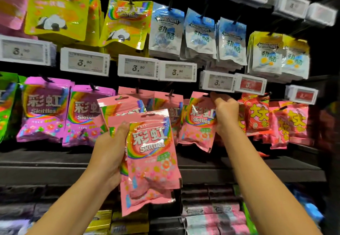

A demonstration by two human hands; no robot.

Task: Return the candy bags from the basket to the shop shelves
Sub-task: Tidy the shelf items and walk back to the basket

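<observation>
Pink Skittles bag (199, 119) hangs upright at the pink peg row, long axis vertical, its top under the price tags (217, 82). Right hand (225, 113) grips its right edge, fingers curled by the top corner; whether the hole sits on the hook I can't tell. Left hand (110, 148), nearer and lower left, clamps a stack of pink bags (150, 153), also upright. Next bag likely travels up-right to that peg.

Bare forearms, sleeveless, no jewellery
</observation>
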